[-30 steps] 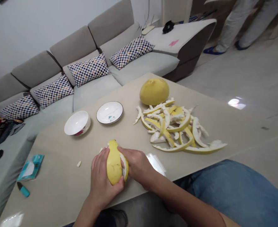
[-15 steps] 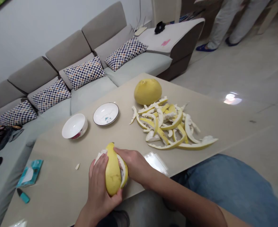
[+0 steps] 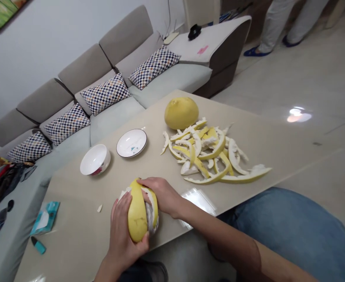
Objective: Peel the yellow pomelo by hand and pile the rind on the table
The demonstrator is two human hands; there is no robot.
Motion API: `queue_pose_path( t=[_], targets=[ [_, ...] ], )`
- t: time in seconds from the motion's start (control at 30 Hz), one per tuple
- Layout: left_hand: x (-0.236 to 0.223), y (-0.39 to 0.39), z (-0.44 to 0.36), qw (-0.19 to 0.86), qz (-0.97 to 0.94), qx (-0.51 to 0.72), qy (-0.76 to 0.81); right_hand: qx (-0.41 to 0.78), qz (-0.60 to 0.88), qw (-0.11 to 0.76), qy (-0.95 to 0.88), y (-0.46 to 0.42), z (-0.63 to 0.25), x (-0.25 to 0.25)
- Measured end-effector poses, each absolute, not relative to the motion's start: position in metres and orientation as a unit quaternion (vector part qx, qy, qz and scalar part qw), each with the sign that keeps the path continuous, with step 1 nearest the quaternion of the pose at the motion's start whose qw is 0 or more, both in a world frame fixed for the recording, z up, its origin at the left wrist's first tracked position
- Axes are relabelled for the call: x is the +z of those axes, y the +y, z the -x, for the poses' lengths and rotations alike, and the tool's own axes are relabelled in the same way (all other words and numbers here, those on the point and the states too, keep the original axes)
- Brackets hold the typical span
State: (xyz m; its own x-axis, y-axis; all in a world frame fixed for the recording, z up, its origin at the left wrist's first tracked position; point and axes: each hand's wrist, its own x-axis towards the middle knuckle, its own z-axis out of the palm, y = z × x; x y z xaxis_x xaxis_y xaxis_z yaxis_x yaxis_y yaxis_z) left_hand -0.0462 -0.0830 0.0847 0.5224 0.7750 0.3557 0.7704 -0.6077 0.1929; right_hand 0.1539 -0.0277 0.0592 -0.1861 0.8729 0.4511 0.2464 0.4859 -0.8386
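A partly peeled pomelo (image 3: 137,217) is held between my two hands near the table's front edge. My left hand (image 3: 121,227) wraps its left side, with the thumb under the lower end. On the right, my right hand (image 3: 160,196) grips a strip of peel (image 3: 154,209) near the top, its fingers reaching into the gap. White pith shows between this strip and the fruit. More white pith shows at the upper left, behind my left fingers. Some of my right fingers are hidden by the peel.
Cut peel strips (image 3: 216,152) lie heaped at the right, before a whole pomelo (image 3: 181,112). A white bowl (image 3: 95,159) and plate (image 3: 131,143) stand behind my hands. A tissue pack (image 3: 45,217), a teal-handled tool (image 3: 38,245) and a small peel scrap (image 3: 100,208) lie left.
The right-hand peel strip has been pulled further from the pomelo, and the gap showing pith has widened. My right hand has shifted toward the fruit's top. The camera view has turned slightly.
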Motion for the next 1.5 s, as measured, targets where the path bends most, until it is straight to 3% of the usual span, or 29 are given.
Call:
queue_pose_path(
  t=[0.4, 0.73, 0.87, 1.07, 1.27, 1.4, 1.5],
  targets=[
    [0.081, -0.074, 0.048, -0.005, -0.862, 0.219, 0.457, 0.34, 0.426, 0.545, -0.637, 0.003, -0.138, 0.047],
    [0.071, -0.077, 0.074, 0.05, -0.83, 0.263, 0.489, 0.226, 0.532, 0.537, -0.614, 0.023, -0.196, 0.071],
    [0.067, -0.08, 0.072, 0.048, -0.826, 0.275, 0.49, 0.108, 0.598, 0.447, -0.656, 0.037, -0.249, 0.091],
    [0.07, -0.071, 0.068, 0.101, -0.796, 0.272, 0.531, 0.039, 0.645, 0.358, -0.674, 0.046, -0.299, 0.107],
    [0.094, -0.043, 0.063, 0.178, -0.767, 0.239, 0.569, 0.079, 0.539, 0.392, -0.741, -0.015, -0.239, 0.088],
    [0.106, -0.019, 0.055, 0.168, -0.794, 0.199, 0.549, 0.165, 0.419, 0.454, -0.769, -0.058, -0.178, 0.068],
    [0.107, -0.007, 0.043, 0.153, -0.803, 0.199, 0.541, 0.194, 0.425, 0.477, -0.745, -0.07, -0.153, 0.06]
  ],
)
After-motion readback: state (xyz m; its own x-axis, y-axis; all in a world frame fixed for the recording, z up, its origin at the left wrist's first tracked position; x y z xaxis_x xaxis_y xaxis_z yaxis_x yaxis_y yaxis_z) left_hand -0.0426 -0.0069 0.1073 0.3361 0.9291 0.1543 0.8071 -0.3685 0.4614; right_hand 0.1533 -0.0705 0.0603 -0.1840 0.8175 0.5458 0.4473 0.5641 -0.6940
